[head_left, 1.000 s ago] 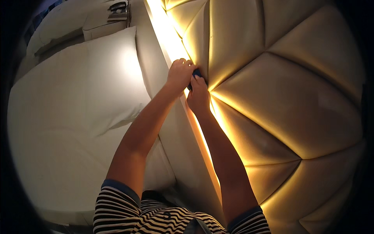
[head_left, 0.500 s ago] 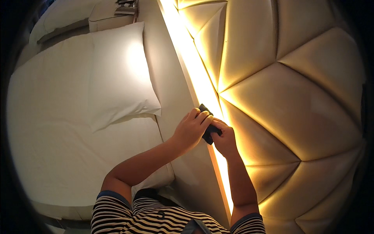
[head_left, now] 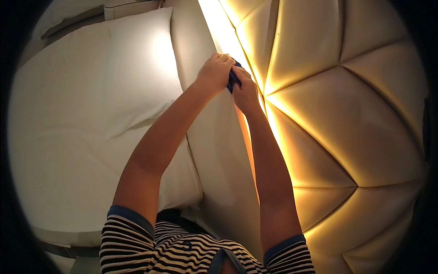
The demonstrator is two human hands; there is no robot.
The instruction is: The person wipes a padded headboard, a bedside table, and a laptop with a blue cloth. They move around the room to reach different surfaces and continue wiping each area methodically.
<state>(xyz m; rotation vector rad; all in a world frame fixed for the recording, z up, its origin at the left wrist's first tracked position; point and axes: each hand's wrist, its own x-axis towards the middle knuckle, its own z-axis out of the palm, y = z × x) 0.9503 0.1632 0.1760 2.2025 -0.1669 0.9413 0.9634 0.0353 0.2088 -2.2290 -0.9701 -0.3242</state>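
Note:
Both of my arms stretch far forward to a brightly lit ledge (head_left: 228,41) on top of the bed's headboard (head_left: 200,105). My left hand (head_left: 215,72) presses down on a bunched dark blue cloth (head_left: 233,83), its fingers curled over the cloth's far side. Right beside it, my right hand (head_left: 245,93) grips the near right side of the same cloth, thumb along it. The cloth rests against the ledge, and the hands hide much of it. The two hands touch or nearly touch each other.
To the left, a bed with a white sheet (head_left: 59,173) carries a white pillow (head_left: 141,59) leaning near the headboard. A padded wall panel (head_left: 315,132) with angular seams rises on the right, lit along its edge. A pale box-like piece (head_left: 130,8) stands beyond the pillow.
Both hands have slid the cloth farther away along the lit ledge, and my arms are straighter. The view has shifted slightly, so the pillow sits higher in the picture.

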